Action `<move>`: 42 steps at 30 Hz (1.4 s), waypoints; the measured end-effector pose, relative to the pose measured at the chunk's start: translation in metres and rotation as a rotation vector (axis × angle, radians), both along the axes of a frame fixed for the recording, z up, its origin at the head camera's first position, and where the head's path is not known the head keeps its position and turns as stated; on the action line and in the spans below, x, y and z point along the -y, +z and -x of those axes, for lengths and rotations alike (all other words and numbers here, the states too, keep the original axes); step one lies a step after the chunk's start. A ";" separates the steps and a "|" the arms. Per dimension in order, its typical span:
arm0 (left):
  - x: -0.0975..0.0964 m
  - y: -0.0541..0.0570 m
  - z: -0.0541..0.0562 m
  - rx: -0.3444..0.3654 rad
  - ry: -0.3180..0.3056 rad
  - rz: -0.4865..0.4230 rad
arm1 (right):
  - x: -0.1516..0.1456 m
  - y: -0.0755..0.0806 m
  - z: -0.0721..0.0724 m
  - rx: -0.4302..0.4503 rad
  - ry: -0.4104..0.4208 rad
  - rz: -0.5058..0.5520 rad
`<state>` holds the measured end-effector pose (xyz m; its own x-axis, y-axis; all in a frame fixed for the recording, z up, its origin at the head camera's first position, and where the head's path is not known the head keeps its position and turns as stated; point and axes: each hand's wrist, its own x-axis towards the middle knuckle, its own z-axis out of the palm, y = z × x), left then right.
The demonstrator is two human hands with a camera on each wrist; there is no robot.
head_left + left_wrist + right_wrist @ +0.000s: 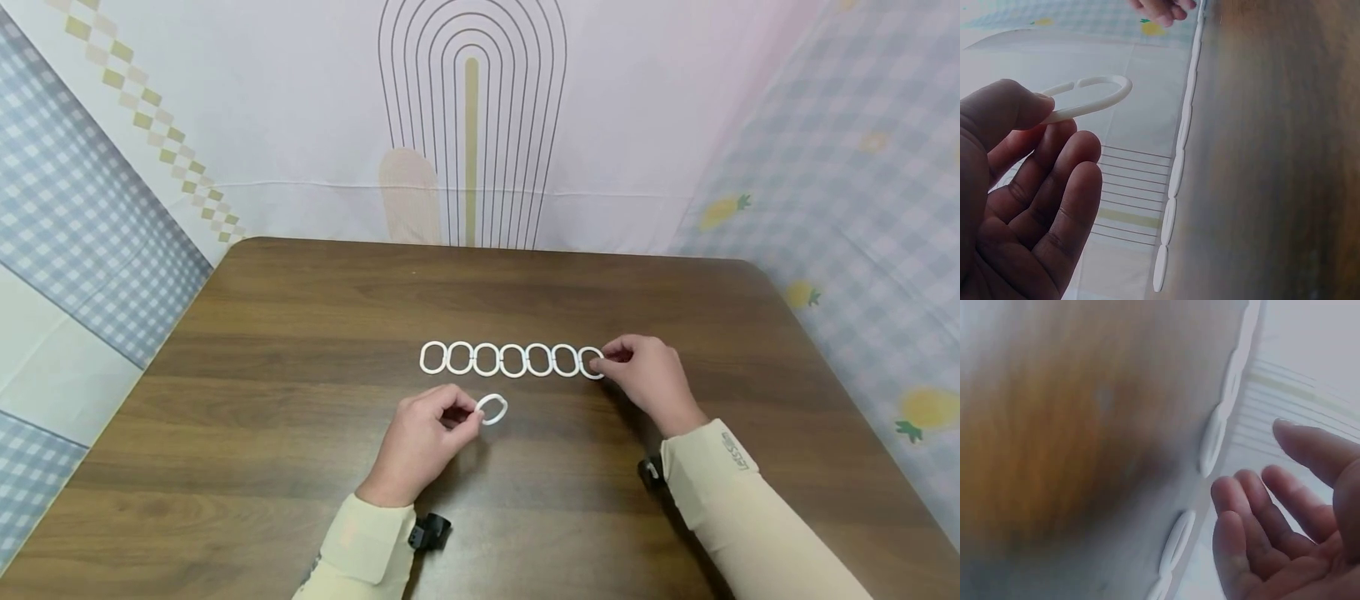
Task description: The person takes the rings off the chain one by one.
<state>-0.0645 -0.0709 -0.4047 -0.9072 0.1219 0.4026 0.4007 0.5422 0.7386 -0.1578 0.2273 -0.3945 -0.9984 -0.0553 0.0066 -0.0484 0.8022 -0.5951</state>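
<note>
My left hand (pixel 422 437) pinches a white oval ring (pixel 1100 107) between thumb and fingers, held up in front of the row. A narrow split shows in the ring's side in the left wrist view. Several matching rings lie flat on the table, end to end in a straight row (pixel 474 358) from left to right. At the right end of that row is my right hand (pixel 648 375), its fingertips over the edge of the last ring (pixel 581 363). In the right wrist view its thumb and fingers stand apart, with nothing between them.
The brown wooden table (pixel 300 467) has rounded far corners. Behind it hangs a pale cloth (pixel 300 100) with arch lines, and checked cloths (pixel 82 142) flank both sides. Dark wrist cameras (pixel 430 532) are strapped at both cuffs.
</note>
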 end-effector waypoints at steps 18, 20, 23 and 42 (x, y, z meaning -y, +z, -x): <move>0.001 -0.002 0.001 -0.044 -0.026 -0.034 | 0.031 -0.007 -0.054 -0.125 0.101 0.625; 0.002 -0.003 0.001 -0.045 -0.023 -0.030 | 0.033 -0.009 -0.059 -0.132 0.123 0.673; 0.002 -0.003 0.002 -0.046 -0.017 -0.012 | 0.036 -0.012 -0.065 -0.139 0.130 0.711; 0.010 -0.001 0.004 -0.113 -0.023 0.060 | 0.037 -0.026 -0.081 -0.101 0.179 0.784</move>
